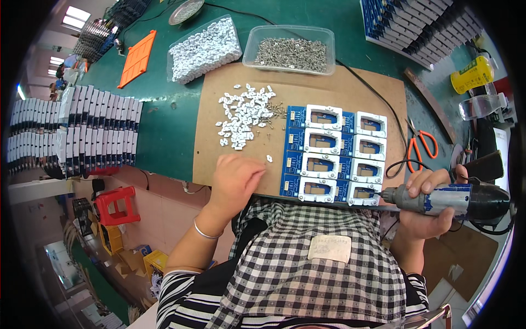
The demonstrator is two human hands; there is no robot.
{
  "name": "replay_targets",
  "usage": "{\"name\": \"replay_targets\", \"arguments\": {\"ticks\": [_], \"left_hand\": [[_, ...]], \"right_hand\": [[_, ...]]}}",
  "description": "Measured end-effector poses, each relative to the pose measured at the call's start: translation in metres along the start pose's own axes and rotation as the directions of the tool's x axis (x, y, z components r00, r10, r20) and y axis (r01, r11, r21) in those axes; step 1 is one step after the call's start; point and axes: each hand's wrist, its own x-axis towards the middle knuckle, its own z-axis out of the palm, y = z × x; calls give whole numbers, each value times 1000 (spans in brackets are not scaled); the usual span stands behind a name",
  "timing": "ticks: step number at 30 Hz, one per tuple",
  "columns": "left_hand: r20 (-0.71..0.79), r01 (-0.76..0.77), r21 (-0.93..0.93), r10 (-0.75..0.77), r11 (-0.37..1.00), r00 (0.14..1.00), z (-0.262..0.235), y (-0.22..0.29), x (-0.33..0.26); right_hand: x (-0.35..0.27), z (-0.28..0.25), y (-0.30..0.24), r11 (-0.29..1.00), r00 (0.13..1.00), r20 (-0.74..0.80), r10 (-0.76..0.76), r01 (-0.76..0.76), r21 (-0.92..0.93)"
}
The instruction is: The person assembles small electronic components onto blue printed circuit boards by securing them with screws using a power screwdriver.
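Observation:
My right hand (422, 182) is wrapped round a grey and black electric screwdriver (452, 199), held level. Its tip points left and reaches the edge of the nearest right-hand white frame on a blue circuit board panel (293, 147). Several white rectangular frames (323, 142) sit in two columns on that panel. Left of the panel, my left hand (236, 176) is closed above the board's front edge, fingertips pressed together. Anything between those fingers is hidden. A single small white plastic piece (269, 158) lies just beyond its fingertips, apart from a loose pile of similar pieces (244, 116).
Small screws (278, 111) lie beside the pile on the brown board (211, 129). Behind stand a tub of screws (290, 54) and a tub of white pieces (204, 50). Orange-handled pliers (423, 143) and a black cable lie right. Stacked panels (101, 129) stand left.

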Motion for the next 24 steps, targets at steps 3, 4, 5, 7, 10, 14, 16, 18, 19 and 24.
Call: {"name": "replay_targets", "arguments": {"ticks": [3,4,5,7,10,14,16,18,19,24], "left_hand": [[39,-208,267,205,941,978,1,5,6],[46,-215,253,210,943,977,1,7,6],[54,-221,240,215,945,975,1,8,5],[-10,-164,170,168,972,986,1,5,2],[-90,-23,-11,22,1000,996,-3,3,-4],[1,27,-27,-27,999,1000,-9,7,3],[-10,12,-12,-12,1000,1000,-6,9,1],[-20,-2,0,2,1000,1000,-4,11,-1],[-15,-43,61,44,997,999,-3,12,-2],[-19,-71,204,76,976,997,0,14,-4]], "right_hand": [[-1,2,0,1000,1000,2,-2,2,0],[-1,2,0,1000,1000,5,-4,4,-2],[-1,2,0,1000,1000,5,-5,5,-1],[-2,1,0,1000,1000,11,-19,19,1],[-1,1,-1,1000,1000,-16,-17,17,-2],[0,0,-1,1000,1000,-3,-14,14,17],[-1,0,0,999,999,29,-18,17,36],[-1,-1,0,999,999,32,-21,19,40],[-1,-1,0,999,999,37,-23,22,44],[-1,-2,1,999,1000,17,-11,11,38]]}}
